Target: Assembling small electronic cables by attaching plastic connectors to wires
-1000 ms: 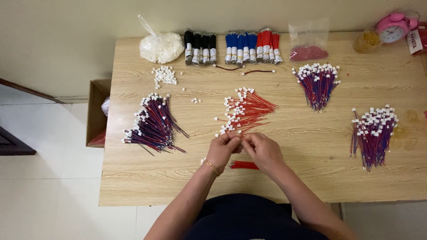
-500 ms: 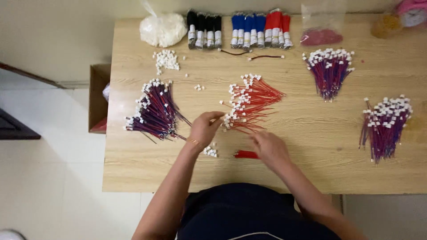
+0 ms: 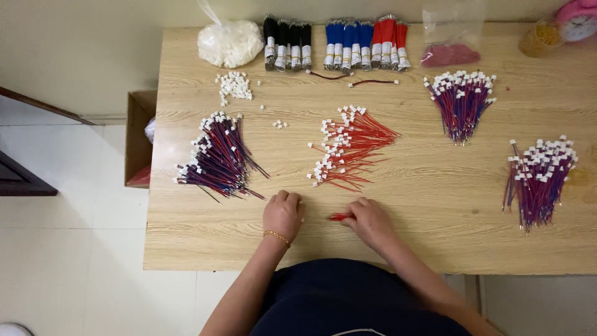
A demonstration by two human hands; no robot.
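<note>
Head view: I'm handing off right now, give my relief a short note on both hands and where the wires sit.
Left hand: closed, resting on the table; contents hidden.
Right hand: grip on a small red piece at the table's front edge.
Red wires with white connectors fan out just beyond the hands. Red-and-blue bundles lie left, two more right. Loose white connectors lie far left.
Done or left: cannot tell.

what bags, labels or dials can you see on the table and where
White bag: far left edge, clear plastic, lumpy with white bits.
Clear bag: far right, flat, red bits at its bottom.
Labelled bundles: far middle, black, blue and red, white bands.
Pink clock: far right corner, round, white dial.
Cardboard box: floor, left of the table, open.
</note>
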